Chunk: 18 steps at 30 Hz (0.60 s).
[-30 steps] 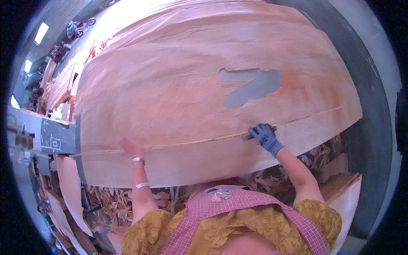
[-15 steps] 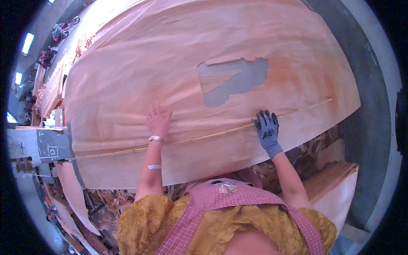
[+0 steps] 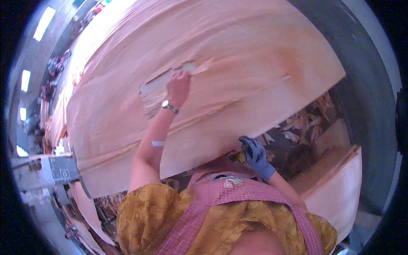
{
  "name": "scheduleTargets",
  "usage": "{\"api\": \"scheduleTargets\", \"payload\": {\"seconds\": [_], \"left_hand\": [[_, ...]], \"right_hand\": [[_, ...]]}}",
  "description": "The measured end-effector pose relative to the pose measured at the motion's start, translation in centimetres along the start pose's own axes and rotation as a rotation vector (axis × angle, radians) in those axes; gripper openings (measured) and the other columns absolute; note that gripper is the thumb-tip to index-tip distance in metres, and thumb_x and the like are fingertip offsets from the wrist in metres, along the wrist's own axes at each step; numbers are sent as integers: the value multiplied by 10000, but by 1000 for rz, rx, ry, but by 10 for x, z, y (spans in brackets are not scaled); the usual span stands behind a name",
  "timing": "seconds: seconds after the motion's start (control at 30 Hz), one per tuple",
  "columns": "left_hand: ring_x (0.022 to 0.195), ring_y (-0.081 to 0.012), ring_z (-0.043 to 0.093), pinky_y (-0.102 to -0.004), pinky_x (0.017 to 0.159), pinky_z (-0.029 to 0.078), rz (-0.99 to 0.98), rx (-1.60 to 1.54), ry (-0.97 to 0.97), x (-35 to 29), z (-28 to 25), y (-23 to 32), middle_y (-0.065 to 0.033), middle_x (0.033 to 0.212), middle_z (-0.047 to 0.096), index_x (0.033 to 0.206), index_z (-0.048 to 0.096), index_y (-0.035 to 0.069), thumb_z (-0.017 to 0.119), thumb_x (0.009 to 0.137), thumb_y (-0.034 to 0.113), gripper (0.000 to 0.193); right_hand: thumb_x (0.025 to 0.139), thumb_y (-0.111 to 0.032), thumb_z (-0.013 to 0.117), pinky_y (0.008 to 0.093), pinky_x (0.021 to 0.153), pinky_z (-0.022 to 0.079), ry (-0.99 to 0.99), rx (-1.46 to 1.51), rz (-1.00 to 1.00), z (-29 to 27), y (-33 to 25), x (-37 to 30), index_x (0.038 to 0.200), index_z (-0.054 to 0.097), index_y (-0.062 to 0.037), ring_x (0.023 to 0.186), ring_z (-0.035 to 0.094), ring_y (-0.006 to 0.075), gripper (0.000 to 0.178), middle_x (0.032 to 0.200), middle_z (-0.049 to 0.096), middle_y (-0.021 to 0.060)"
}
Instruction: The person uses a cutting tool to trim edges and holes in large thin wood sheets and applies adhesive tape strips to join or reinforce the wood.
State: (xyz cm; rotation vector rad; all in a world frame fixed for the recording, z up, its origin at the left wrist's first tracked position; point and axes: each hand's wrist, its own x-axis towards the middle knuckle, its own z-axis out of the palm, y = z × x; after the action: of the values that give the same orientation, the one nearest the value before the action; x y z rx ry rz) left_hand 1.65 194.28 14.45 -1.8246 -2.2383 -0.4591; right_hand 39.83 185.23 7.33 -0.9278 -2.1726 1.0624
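Observation:
A broad sheet of thin, pinkish wood veneer (image 3: 238,80) spreads before me. It has a ragged hole (image 3: 149,94), through which a paler grey layer shows. My bare left hand (image 3: 179,87), with a watch on its wrist, reaches over the hole's right side. Its fingers are curled down at the torn edge and appear to pinch the veneer there. My right hand (image 3: 256,156), in a grey-blue glove with dark fingertips, is at the sheet's front edge with fingers bent. Blur hides whether it grips that edge. A thin stick-like strip (image 3: 212,111) runs lengthwise along the sheet.
Veneer scraps (image 3: 308,121) lie below the front edge. At the right stands a stack of veneer (image 3: 335,182) with a pale side. A grey metal block (image 3: 61,170) adjoins the sheet's left end. Parked motorbikes (image 3: 57,66) show at the far left.
My left hand has moved forward and right to the hole, its fingers now curled. The right hand has drawn back to the front edge. The hole appears farther left, and the view has turned.

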Motion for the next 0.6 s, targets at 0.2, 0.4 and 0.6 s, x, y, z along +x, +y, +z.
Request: {"api": "scheduleTargets", "payload": {"seconds": [0.2,0.4,0.6], "left_hand": [[874,-344,630,-404,769,510,410,-1257,-178,14,-46,362,-134,934,645,999,611,60,623,771,-8,238],[1154,-331,564,-435,981,448,772,-1445,-678,33,-13,529,-155,1186,601,1200,565,49,639,777,13,431],[1290,-336,450,-450,1078,391,588,-1211,-674,127,108,617,-178,1399,461,1393,440,37,646,867,124,571]], "right_hand": [[922,-122,655,278,781,530,576,975,419,-144,73,3,1274,538,-46,941,631,156,378,1060,656,53],[976,-212,535,328,898,488,782,841,365,-300,154,-57,1150,567,-70,1003,583,168,227,1083,613,48],[983,-196,504,340,794,498,1682,803,575,-497,344,-212,1171,620,-62,868,594,197,259,1002,639,36]]}}
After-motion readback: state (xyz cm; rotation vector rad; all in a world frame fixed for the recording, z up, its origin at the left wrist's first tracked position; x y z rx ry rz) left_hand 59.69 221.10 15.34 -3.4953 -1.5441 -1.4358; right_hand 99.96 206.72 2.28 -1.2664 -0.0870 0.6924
